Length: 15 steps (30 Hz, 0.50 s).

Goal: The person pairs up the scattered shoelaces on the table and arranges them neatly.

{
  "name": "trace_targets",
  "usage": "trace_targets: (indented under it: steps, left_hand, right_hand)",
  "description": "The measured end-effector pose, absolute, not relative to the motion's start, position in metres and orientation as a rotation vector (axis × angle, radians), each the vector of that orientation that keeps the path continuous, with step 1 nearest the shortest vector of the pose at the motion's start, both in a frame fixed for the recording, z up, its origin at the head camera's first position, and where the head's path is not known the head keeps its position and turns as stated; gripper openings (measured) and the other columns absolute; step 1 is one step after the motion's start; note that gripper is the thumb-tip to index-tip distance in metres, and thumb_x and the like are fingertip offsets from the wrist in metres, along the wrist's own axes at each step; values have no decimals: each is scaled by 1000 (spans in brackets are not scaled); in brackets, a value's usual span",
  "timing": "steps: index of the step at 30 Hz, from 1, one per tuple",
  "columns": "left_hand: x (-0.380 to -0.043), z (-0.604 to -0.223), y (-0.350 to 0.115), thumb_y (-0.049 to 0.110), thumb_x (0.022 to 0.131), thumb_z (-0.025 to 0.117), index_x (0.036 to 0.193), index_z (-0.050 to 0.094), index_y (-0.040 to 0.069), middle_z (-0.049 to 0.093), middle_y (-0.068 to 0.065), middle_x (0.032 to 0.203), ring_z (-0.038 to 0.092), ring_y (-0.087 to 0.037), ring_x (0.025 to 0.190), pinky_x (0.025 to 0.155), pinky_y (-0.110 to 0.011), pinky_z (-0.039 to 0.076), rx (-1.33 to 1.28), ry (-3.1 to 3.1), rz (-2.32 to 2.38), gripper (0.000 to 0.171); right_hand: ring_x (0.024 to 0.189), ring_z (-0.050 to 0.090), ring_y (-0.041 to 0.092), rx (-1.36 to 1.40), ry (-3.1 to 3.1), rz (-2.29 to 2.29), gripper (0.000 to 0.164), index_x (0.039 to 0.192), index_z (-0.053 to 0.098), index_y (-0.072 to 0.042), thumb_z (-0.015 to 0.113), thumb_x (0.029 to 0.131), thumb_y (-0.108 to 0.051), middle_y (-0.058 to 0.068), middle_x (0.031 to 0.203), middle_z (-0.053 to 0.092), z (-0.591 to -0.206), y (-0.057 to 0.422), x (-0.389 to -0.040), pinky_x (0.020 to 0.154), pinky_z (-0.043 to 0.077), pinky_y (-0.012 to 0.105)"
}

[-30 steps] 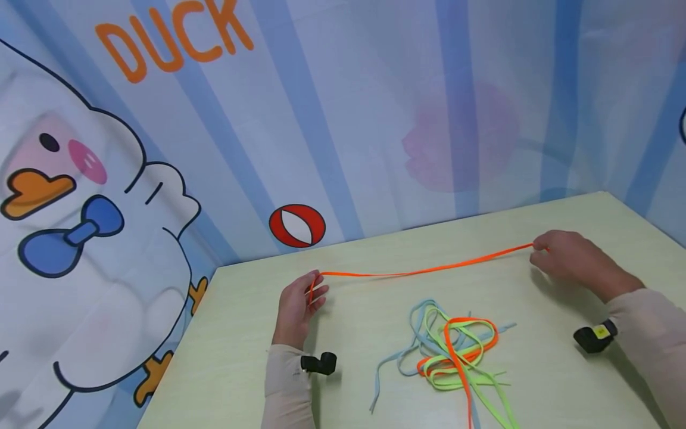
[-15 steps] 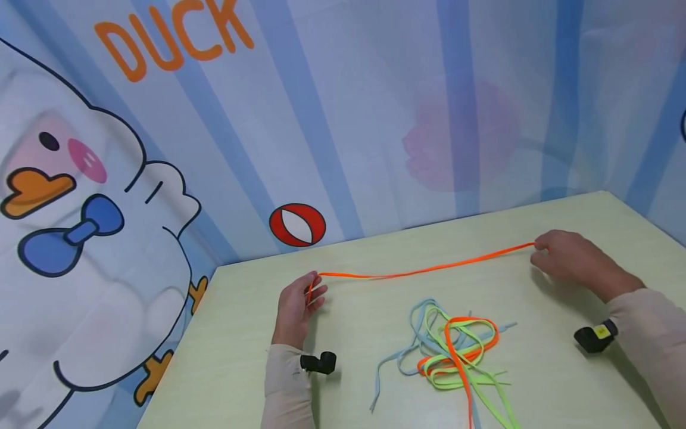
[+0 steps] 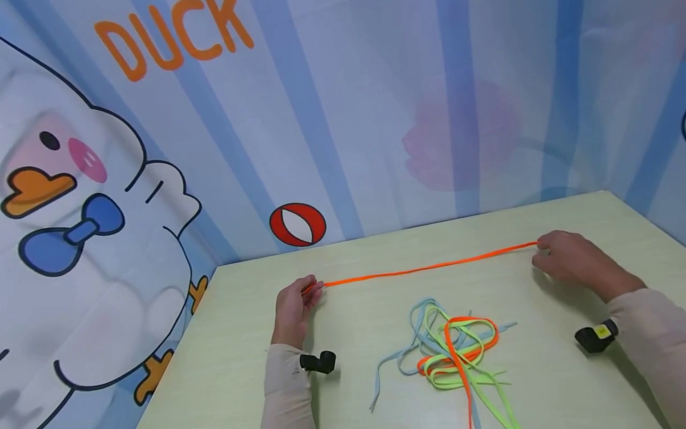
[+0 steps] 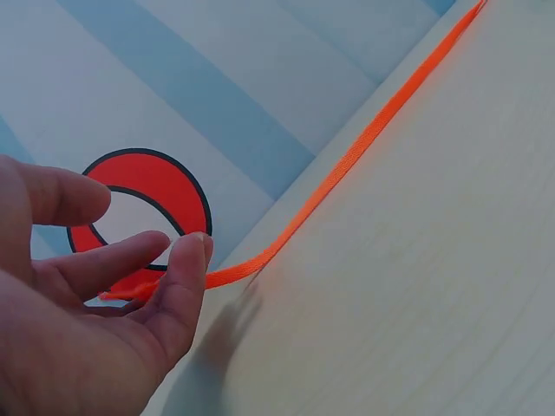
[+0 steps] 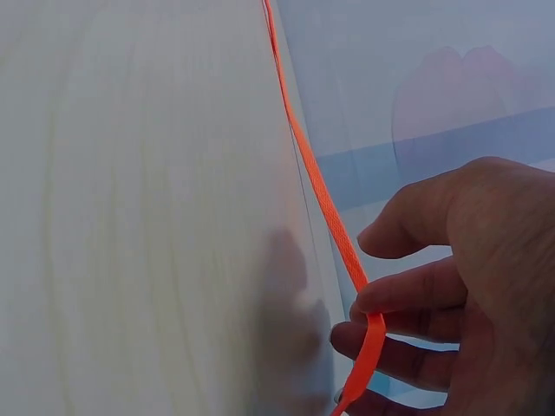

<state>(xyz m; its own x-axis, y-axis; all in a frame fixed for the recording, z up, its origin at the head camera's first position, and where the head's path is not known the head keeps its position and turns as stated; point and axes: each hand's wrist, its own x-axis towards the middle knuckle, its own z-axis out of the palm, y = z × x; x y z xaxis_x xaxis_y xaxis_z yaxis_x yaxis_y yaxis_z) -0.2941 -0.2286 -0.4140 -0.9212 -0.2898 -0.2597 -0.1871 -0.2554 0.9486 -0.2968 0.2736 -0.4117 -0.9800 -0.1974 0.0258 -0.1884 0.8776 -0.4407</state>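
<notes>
The orange lace [image 4: 349, 161] we have in hand stretches beyond the tangle of laces [image 3: 454, 353], on its far side and apart from it; its long axis runs from left of the tangle to right of it, slanting so that the right end lies farther out. Neither end reads as a front; the line is nearly straight, bending a little by the left fingers, and we cannot tell whether its middle touches the table [image 3: 214, 357]. Left of the tangle, our left hand [image 3: 291, 310] pinches one end between fingertips, a short tail passing beyond them, with another finger spread clear. Right of the tangle, our right hand [image 3: 570, 259] has the other end threaded between bent fingers, its upper digit apart from the lace. We judge the step in hand to be drawing this one lace out straight between both hands; next, we would need a secure hold on both ends and even tension, lowering it level without brushing the tangle.
</notes>
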Motion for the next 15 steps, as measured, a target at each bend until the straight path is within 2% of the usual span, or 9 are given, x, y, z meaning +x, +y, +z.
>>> trace_targets:
  steps: [7, 11, 15]
  left_hand:
    - [-294, -417, -232, 18, 102, 53, 137, 56, -2, 53, -20, 138, 59, -29, 120, 100, -34, 49, 584, -1892, -2316, 40]
    - [-294, -418, -233, 20, 102, 53, 136, 57, 0, 54, -19, 138, 58, -30, 122, 101, -36, 48, 589, -1935, -2283, 40]
    - [-294, -418, -234, 21, 102, 54, 137, 57, 0, 54, -17, 139, 57, -30, 124, 102, -38, 47, 575, -1973, -2267, 41]
  right_hand:
    - [108, 53, 53, -339, 3017, -699, 48, 124, 51, 23, 51, 96, -16, 44, 125, 50, -414, 276, -297, 91, 42, 66]
    - [99, 57, 46, -379, 3031, -703, 43, 119, 55, 21, 51, 95, -15, 41, 120, 54, -413, 277, -297, 86, 45, 63]
    - [105, 55, 52, -386, 3045, -694, 44, 119, 55, 22, 50, 95, -15, 42, 121, 53, -413, 277, -297, 88, 44, 65]
